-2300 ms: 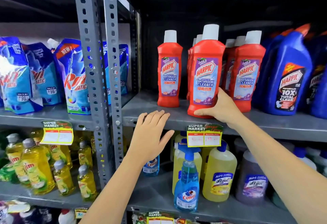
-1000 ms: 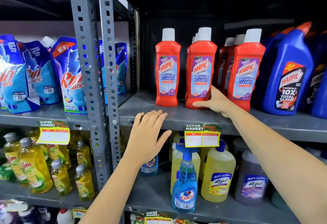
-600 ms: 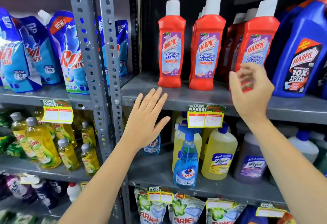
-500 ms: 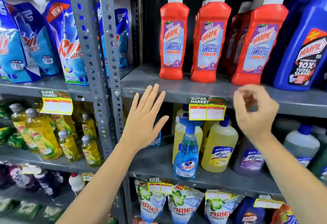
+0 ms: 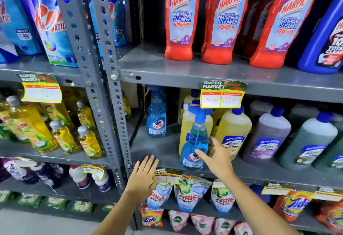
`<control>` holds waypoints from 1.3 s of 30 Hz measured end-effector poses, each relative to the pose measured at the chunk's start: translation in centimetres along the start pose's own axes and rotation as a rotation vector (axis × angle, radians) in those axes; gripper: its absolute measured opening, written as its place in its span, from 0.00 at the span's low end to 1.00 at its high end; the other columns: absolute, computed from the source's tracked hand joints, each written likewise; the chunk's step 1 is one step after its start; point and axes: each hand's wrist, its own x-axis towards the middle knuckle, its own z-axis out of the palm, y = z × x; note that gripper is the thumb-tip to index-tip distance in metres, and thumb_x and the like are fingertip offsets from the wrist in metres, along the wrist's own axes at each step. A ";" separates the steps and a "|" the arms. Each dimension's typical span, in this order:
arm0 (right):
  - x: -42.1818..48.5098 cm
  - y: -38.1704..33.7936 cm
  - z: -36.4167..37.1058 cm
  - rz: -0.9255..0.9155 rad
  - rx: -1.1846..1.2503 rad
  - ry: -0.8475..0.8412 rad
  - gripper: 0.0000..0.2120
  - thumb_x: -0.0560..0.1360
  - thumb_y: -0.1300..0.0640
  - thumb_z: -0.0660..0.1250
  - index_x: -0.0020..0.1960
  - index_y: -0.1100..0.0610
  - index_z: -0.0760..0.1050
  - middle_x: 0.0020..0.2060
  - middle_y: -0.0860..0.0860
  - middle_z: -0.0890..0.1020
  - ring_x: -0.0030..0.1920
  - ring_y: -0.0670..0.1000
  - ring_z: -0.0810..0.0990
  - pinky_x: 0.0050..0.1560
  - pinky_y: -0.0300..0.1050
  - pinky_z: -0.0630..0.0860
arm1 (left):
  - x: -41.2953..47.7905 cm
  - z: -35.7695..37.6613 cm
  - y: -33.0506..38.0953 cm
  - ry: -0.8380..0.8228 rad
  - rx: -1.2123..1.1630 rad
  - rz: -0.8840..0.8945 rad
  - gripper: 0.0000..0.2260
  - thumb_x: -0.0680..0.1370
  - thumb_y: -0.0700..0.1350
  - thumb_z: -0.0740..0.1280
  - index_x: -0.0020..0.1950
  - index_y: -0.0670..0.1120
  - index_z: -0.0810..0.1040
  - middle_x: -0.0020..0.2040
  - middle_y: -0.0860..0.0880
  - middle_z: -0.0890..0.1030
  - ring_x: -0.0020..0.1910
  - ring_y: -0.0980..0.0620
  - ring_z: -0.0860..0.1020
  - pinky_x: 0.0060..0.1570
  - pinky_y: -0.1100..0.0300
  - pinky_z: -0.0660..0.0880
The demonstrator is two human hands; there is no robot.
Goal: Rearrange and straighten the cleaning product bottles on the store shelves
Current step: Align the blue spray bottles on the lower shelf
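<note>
A blue Colin spray bottle (image 5: 194, 142) stands near the front edge of the middle shelf (image 5: 163, 151). My right hand (image 5: 215, 158) is spread open at its lower right side, fingertips on or just off the bottle. A second Colin bottle (image 5: 156, 117) stands further back to the left. My left hand (image 5: 142, 181) hovers open and flat in front of the shelf edge, holding nothing. Yellow Lizol bottles (image 5: 233, 132) stand right behind the front spray bottle. Three red Harpic bottles (image 5: 181, 17) line the shelf above.
Grey perforated uprights (image 5: 104, 71) split the racks. Purple and green Lizol bottles (image 5: 267, 136) stand to the right, a blue Harpic bottle (image 5: 326, 38) at upper right. Yellow Vim bottles (image 5: 31, 125) fill the left rack, Ariel pouches (image 5: 189, 194) hang below. A price tag (image 5: 222, 94) hangs over the spray bottle.
My view has dropped from the Harpic shelf to the shelf below. My right hand left the Harpic bottles and came down to the front Colin spray bottle; my left hand lowered too.
</note>
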 end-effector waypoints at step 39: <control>7.7 -8.5 10.9 -0.001 0.012 -0.332 0.32 0.66 0.54 0.80 0.65 0.53 0.69 0.62 0.52 0.81 0.60 0.53 0.81 0.58 0.48 0.78 | -0.6 0.8 -1.0 0.065 0.044 0.061 0.29 0.82 0.60 0.45 0.79 0.49 0.40 0.79 0.48 0.41 0.77 0.48 0.39 0.73 0.47 0.33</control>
